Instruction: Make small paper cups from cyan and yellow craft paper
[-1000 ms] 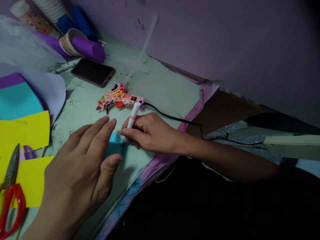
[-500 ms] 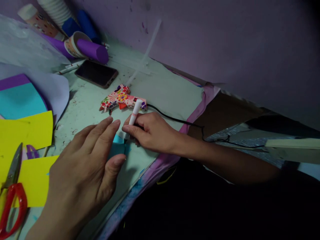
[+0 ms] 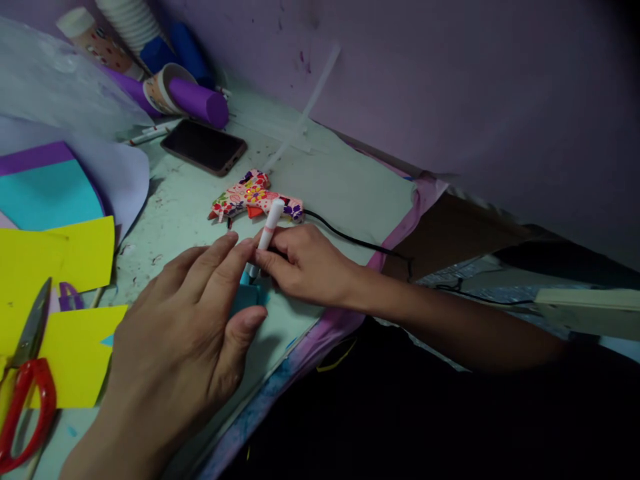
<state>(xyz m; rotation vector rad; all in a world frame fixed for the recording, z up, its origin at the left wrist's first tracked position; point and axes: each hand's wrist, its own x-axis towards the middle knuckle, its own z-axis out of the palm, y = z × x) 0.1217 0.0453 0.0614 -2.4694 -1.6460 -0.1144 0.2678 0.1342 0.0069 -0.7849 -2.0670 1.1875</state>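
Note:
My left hand [image 3: 185, 333] lies flat with fingers stretched out on a small teal paper piece [image 3: 246, 298], pinning it to the pale green table [image 3: 325, 180]. My right hand [image 3: 300, 263] grips a white marker [image 3: 266, 233] like a pen. Its tip touches the teal piece right beside my left fingertips. A floral-patterned glue gun [image 3: 253, 197] lies just behind the marker, its black cord [image 3: 360, 243] running off to the right.
A dark phone [image 3: 204, 147] lies behind the glue gun. Paper cups and purple rolls [image 3: 197, 100] are stacked at the far left. Yellow sheets [image 3: 60, 257], teal and purple sheets [image 3: 45, 193] and red-handled scissors [image 3: 23, 393] lie at the left. The table edge runs diagonally below my hands.
My left fingers have slid forward over the teal piece until they almost touch my right hand. The view has shifted slightly, so everything sits a little further right.

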